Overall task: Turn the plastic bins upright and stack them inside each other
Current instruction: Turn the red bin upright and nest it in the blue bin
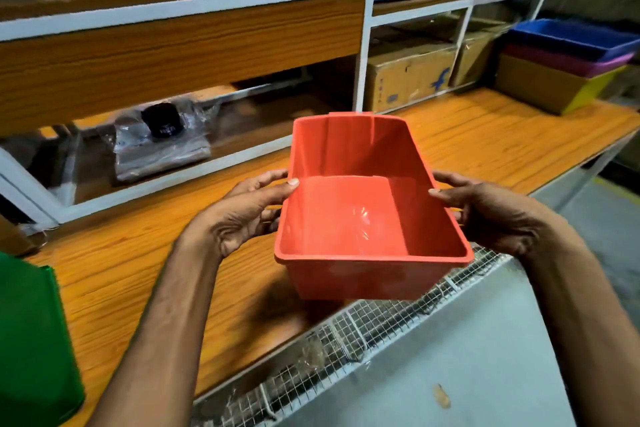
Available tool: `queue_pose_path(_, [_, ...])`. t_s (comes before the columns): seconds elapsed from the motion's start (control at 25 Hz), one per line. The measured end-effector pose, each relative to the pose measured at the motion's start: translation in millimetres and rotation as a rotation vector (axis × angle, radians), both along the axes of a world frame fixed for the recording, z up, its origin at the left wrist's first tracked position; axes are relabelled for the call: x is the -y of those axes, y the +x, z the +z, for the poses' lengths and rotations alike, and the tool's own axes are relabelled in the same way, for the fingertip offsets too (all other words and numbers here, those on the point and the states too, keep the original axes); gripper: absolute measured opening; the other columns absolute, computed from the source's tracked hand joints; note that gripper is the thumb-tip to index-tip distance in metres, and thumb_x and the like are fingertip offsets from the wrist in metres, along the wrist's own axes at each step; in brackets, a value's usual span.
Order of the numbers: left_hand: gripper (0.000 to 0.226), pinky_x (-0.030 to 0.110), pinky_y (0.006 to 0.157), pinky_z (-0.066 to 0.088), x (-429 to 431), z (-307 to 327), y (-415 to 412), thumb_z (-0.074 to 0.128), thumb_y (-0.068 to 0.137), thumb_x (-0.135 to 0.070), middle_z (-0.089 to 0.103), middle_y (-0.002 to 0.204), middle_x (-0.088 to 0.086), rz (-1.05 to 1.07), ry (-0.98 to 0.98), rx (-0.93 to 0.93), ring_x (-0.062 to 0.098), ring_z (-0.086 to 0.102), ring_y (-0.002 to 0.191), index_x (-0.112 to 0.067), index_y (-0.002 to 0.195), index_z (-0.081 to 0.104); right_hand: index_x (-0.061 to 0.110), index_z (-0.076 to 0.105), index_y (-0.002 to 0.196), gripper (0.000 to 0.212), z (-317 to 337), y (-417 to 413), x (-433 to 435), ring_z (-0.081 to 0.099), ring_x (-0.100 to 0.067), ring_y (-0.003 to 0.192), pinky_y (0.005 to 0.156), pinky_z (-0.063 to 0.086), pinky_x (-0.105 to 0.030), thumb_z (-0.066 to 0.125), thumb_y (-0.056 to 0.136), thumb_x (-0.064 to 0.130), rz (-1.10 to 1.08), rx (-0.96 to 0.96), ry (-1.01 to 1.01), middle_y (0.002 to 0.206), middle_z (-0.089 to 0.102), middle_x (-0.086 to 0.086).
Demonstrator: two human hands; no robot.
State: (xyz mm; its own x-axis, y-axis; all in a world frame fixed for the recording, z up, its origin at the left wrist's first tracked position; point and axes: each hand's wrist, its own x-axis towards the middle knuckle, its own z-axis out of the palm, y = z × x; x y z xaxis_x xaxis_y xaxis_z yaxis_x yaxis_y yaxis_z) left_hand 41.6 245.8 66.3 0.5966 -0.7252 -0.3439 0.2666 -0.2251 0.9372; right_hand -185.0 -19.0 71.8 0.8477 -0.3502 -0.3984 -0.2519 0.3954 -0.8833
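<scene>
Red bin (pixel 367 215) upright, held above wooden worktop (pixel 485 142); left hand (pixel 242 215) and right hand (pixel 491 215) clasp its side rims.

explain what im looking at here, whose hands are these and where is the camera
There is no machine. A person wears a camera on the head, looking forward and down, so these are their own arms. The left hand and right hand grip the long sides of a red bin, upright, open top facing up, above an orange wooden bench. At far right a stack of bins sits nested, blue on top. A green bin shows at the left edge. Shelves with cardboard boxes stand behind.
</scene>
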Motion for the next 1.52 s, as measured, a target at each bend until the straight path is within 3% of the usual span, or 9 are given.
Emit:
queue_pose_path(0.08, [0.035,0.041,0.091,0.048,36.6,10.3,-30.5,0.073,0.091,-0.028,0.068,0.112,0.006,-0.038,-0.007,0.035,0.026,0.056,0.096,-0.028,0.126,0.069,0.019,0.065,0.127,0.041,0.5,-46.4,24.8,0.067,-0.007,0.059,0.082,0.048,-0.027,0.066,0.09,0.004,-0.1,0.013,0.03,0.076,0.076,0.002])
queue_pose_path(0.2, [0.013,0.041,0.095,0.051,103.2,21.5,-89.9,0.072,0.092,-0.023,0.072,0.109,0.009,-0.074,-0.014,0.057,0.025,0.06,0.103,-0.02,0.104,0.076,0.013,0.059,0.143,0.076,-0.8,-128.8,71.6,0.053,-0.007,0.071,0.082,0.029,-0.017,0.088,0.074,0.01,-0.148,0.04,0.142,0.104,0.064,-0.001])
queue_pose_path(0.28, [0.014,0.039,0.095,0.054,146.6,20.7,-131.4,0.073,0.092,-0.024,0.073,0.112,0.013,-0.128,0.015,0.053,0.024,0.066,0.102,-0.017,0.104,0.073,0.008,0.063,0.138,0.067,0.3,-181.8,91.8,0.057,-0.011,0.075,0.081,0.043,-0.018,0.084,0.075,0.007,-0.216,0.042,0.183,0.113,0.067,-0.004])
queue_pose_path(0.4, [0.017,0.034,0.089,0.057,201.6,10.3,-193.0,0.07,0.094,-0.024,0.075,0.112,0.005,-0.241,0.022,0.069,0.019,0.068,0.096,-0.022,0.111,0.071,0.011,0.068,0.119,0.035,2.7,-256.3,107.3,0.072,-0.009,0.059,0.064,0.063,-0.023,0.063,0.087,-0.002,-0.403,0.03,0.094,0.089,0.078,-0.006])
queue_pose_path(0.52, [0.032,0.038,0.084,0.057,244.5,-10.0,-243.7,0.069,0.095,-0.024,0.074,0.105,0.0,-0.366,0.01,0.131,0.014,0.068,0.087,-0.035,0.124,0.063,0.019,0.065,0.129,0.051,-17.6,-320.4,128.2,0.073,-0.006,0.069,0.066,0.06,-0.023,0.065,0.085,-0.008,-0.52,0.015,-0.107,0.091,0.076,0.002])
queue_pose_path(0.68, [0.052,0.019,0.056,0.053,309.1,-43.2,-295.0,0.072,0.089,-0.02,0.066,0.108,0.004,-0.466,-0.141,0.171,0.006,0.069,0.085,-0.033,0.138,0.057,0.022,0.063,0.121,0.045,-47.5,-385.0,151.8,0.067,-0.001,0.065,0.054,0.053,-0.019,0.067,0.088,-0.008,-0.672,-0.044,-0.343,0.087,0.065,-0.001])
queue_pose_path(0.84, [0.056,0.022,0.069,0.057,390.3,-77.3,-325.5,0.076,0.087,-0.017,0.067,0.129,0.012,-0.553,-0.233,0.165,0.015,0.067,0.106,-0.029,0.139,0.059,0.024,0.062,0.12,0.048,-66.7,-421.0,195.0,0.059,-0.009,0.066,0.054,0.049,-0.023,0.073,0.076,0.006,-0.796,-0.045,-0.412,0.09,0.057,-0.006])
queue_pose_path(1.12, [0.062,0.03,0.083,0.058,551.3,-95.2,-356.3,0.08,0.083,-0.023,0.064,0.139,0.002,-0.629,-0.301,0.138,0.022,0.064,0.122,-0.035,0.14,0.058,0.017,0.058,0.125,0.045,-83.7,-457.4,314.2,0.051,-0.024,0.083,0.055,0.05,-0.02,0.063,0.091,-0.013,-0.969,-0.084,-0.465,0.102,0.055,-0.015])
queue_pose_path(1.52, [0.055,0.032,0.085,0.055,775.0,-53.7,-401.8,0.077,0.083,-0.033,0.068,0.125,0.008,-0.613,-0.423,0.228,0.015,0.066,0.106,-0.039,0.135,0.062,0.026,0.061,0.12,0.045,-58.6,-490.0,532.3,0.057,-0.025,0.09,0.078,0.053,-0.039,0.063,0.093,-0.01,-1.076,-0.042,-0.514,0.105,0.062,-0.013])
